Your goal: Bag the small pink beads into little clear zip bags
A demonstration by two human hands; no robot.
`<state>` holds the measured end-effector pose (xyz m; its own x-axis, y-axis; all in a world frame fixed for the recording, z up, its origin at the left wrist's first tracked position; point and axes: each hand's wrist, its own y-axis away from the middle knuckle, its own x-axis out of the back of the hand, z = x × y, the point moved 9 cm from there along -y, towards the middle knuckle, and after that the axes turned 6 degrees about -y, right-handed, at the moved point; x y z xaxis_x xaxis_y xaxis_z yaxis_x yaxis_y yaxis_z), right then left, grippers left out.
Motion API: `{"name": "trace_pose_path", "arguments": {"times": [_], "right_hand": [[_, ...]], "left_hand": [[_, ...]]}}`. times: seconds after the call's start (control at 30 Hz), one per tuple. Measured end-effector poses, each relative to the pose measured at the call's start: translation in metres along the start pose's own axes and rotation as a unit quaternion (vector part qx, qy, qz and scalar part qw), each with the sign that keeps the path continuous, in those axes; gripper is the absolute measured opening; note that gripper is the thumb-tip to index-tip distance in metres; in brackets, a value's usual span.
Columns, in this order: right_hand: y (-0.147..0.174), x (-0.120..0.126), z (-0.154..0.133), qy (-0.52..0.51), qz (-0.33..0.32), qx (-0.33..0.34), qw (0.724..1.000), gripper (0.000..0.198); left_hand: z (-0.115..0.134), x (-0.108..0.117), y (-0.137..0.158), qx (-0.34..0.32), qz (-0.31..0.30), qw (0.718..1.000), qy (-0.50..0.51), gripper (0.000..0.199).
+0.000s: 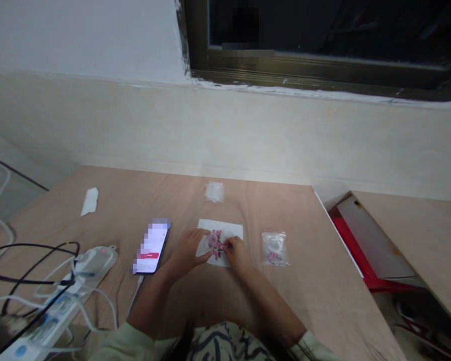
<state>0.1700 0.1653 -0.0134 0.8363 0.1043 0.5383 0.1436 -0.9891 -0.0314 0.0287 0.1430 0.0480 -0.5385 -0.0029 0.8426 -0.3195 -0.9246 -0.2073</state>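
A white sheet of paper (231, 228) lies on the wooden table, with a cluster of small pink pieces (215, 241) on it, too small to name surely. My left hand (190, 249) rests at the sheet's left side, thumb and fingers spread around the cluster's left edge. On the right, my right hand (239, 254) has its thumb and fingertips pinched together at the cluster. Whatever sits between those fingertips is too small to make out. A clear zip bag (275, 248) with a few pink bits inside lies to the right of this hand.
Left of my hands lies a lit phone (153, 246) on a charging cable. A power strip (86, 271) with tangled cords fills the near left. Another clear bag (214, 191) lies behind the sheet, and a white scrap (89, 201) far left. The table (304, 210) ends at the right beside a gap.
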Motion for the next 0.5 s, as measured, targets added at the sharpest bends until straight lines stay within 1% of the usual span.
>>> {"name": "trace_pose_path", "arguments": {"times": [0.07, 0.17, 0.27, 0.37, 0.43, 0.5], "right_hand": [[0.0, 0.006, -0.001, -0.02, 0.015, -0.007, 1.0, 0.007], [0.001, 0.015, -0.009, -0.086, 0.034, -0.024, 0.995, 0.009], [0.003, 0.01, -0.025, -0.149, 0.002, -0.025, 0.988, 0.013], [0.006, 0.003, -0.037, -0.186, -0.029, -0.016, 0.982, 0.014], [0.008, 0.005, -0.032, -0.188, -0.013, -0.027, 0.982, 0.014], [0.011, 0.009, -0.021, -0.163, 0.021, -0.04, 0.986, 0.011]], "left_hand": [[-0.003, -0.005, 0.003, 0.012, -0.004, 1.0, -0.002, 0.042], [0.0, -0.009, 0.006, 0.012, -0.007, 1.0, -0.007, 0.042], [0.008, -0.01, 0.005, 0.006, -0.011, 1.0, -0.015, 0.042], [0.011, -0.008, 0.004, 0.011, -0.006, 1.0, -0.024, 0.041], [0.009, -0.006, 0.003, 0.013, -0.003, 1.0, -0.024, 0.041], [0.006, -0.004, 0.003, 0.012, 0.0, 1.0, -0.02, 0.042]]}}
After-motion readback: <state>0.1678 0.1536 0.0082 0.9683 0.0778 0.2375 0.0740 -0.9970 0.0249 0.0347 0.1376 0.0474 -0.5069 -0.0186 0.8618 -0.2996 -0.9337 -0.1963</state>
